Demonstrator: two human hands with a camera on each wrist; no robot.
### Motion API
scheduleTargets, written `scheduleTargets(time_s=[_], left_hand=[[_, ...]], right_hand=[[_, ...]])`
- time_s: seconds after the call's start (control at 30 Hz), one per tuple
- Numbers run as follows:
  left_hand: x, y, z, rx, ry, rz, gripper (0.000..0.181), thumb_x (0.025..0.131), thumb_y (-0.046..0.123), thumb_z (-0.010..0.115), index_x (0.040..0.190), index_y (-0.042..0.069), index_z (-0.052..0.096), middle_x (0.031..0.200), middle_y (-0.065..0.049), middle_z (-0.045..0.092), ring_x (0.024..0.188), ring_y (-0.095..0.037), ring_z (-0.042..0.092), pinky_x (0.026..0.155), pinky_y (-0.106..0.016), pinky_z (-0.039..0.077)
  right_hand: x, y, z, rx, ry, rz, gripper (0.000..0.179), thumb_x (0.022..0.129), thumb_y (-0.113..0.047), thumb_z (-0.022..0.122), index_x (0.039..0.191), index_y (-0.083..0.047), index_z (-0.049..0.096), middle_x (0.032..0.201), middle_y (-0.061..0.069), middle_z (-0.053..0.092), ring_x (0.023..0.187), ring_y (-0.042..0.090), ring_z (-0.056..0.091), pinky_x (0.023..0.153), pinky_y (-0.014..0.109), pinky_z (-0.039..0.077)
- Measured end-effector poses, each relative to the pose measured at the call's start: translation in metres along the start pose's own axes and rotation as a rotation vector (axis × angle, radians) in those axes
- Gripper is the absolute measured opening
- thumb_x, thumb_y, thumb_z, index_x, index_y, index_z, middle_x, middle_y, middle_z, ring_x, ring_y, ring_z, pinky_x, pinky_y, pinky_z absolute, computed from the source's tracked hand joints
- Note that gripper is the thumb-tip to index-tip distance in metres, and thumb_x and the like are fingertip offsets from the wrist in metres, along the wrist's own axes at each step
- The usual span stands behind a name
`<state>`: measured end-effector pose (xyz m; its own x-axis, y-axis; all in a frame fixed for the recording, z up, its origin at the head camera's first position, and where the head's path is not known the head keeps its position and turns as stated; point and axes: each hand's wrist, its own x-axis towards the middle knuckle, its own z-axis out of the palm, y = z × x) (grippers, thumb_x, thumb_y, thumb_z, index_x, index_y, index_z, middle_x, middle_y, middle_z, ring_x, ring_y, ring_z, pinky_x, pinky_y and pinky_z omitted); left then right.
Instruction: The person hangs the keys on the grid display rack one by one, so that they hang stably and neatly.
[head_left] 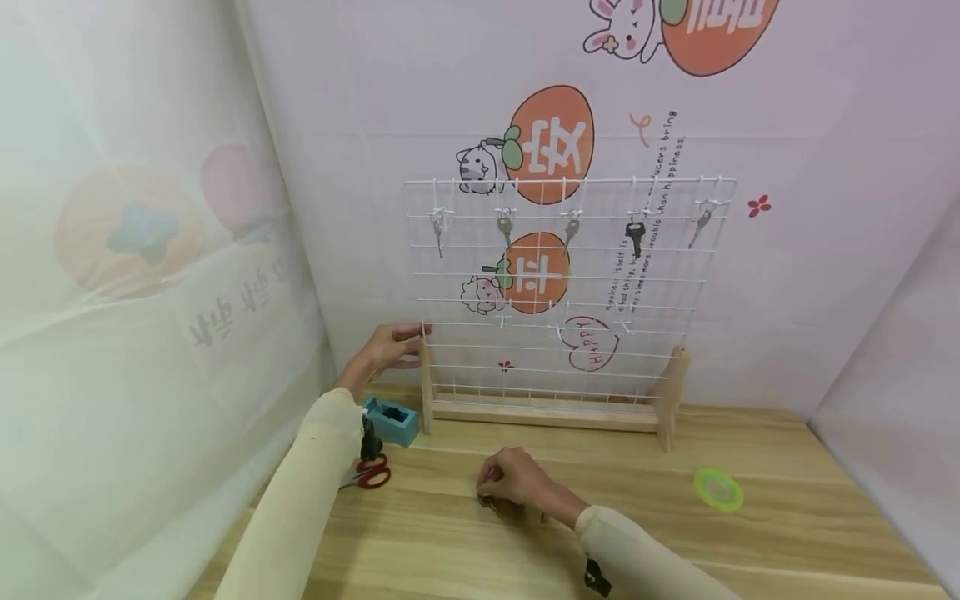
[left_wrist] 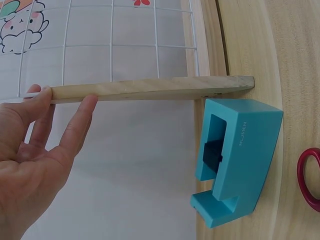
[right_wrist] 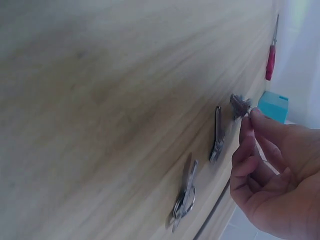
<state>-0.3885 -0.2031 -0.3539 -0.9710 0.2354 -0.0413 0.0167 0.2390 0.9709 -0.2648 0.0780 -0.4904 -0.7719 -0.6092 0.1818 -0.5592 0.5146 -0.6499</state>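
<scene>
On the left, my left hand (head_left: 390, 346) holds the upper end of a wooden post (left_wrist: 150, 87) of a wire grid rack, its thumb and fingertips around the end. My right hand (head_left: 517, 479) is low over the table in front of the rack. Between its thumb and forefinger it pinches a key (right_wrist: 240, 106), seen in the right wrist view. Two more sets lie on the wood beside that hand: a key (right_wrist: 216, 135) and a key with a ring (right_wrist: 185, 197). Along the rack's upper part, several keys hang from white hooks, among them a black-headed key (head_left: 636, 233).
A blue tape dispenser (head_left: 395, 423) stands by the rack's left foot, with red-handled scissors (head_left: 372, 473) nearer to me. To the right lies a yellow-green disc (head_left: 718, 489). Lower white hooks (head_left: 558, 331) on the grid carry nothing. Printed cloth (head_left: 787, 125) hangs behind.
</scene>
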Motion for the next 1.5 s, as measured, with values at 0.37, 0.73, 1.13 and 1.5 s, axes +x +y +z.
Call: scheduleTargets(time_s=[0.37,0.73,1.13,1.5], left_hand=[[0.000,-0.007,-0.003,0.019,-0.007,0.016,0.045,0.108,0.003,0.053,0.153,0.002,0.049,0.158,-0.020,0.046,0.136,-0.043,0.052,0.108,-0.054,0.051],[-0.003,-0.008,-0.001,0.021,-0.001,0.002,0.045,0.109,0.005,0.054,0.153,0.002,0.050,0.158,-0.018,0.047,0.134,-0.041,0.053,0.109,-0.055,0.051],[-0.001,-0.008,0.001,0.024,-0.017,-0.003,0.045,0.109,0.004,0.053,0.153,0.003,0.050,0.159,-0.017,0.047,0.135,-0.042,0.052,0.109,-0.054,0.050],[0.005,-0.001,-0.002,0.020,-0.011,-0.002,0.045,0.108,0.005,0.055,0.153,0.004,0.051,0.158,-0.016,0.047,0.136,-0.041,0.053,0.106,-0.051,0.054]], right_hand=[[0.001,0.001,-0.023,0.027,0.033,0.035,0.005,0.099,-0.008,0.072,0.097,-0.007,0.076,0.084,0.003,0.077,0.075,0.018,0.074,0.058,0.022,0.056],[0.013,-0.010,-0.070,-0.040,0.157,-0.049,0.007,0.096,-0.002,0.073,0.103,-0.004,0.076,0.088,0.009,0.079,0.077,0.015,0.076,0.061,0.023,0.060],[0.033,-0.027,-0.132,-0.018,0.358,-0.008,0.012,0.098,-0.009,0.074,0.108,-0.004,0.078,0.091,0.008,0.080,0.076,0.017,0.076,0.051,0.020,0.047],[0.055,-0.053,-0.166,-0.070,0.503,-0.008,0.018,0.100,-0.017,0.073,0.113,-0.007,0.079,0.094,0.008,0.080,0.078,0.019,0.076,0.049,0.026,0.039]])
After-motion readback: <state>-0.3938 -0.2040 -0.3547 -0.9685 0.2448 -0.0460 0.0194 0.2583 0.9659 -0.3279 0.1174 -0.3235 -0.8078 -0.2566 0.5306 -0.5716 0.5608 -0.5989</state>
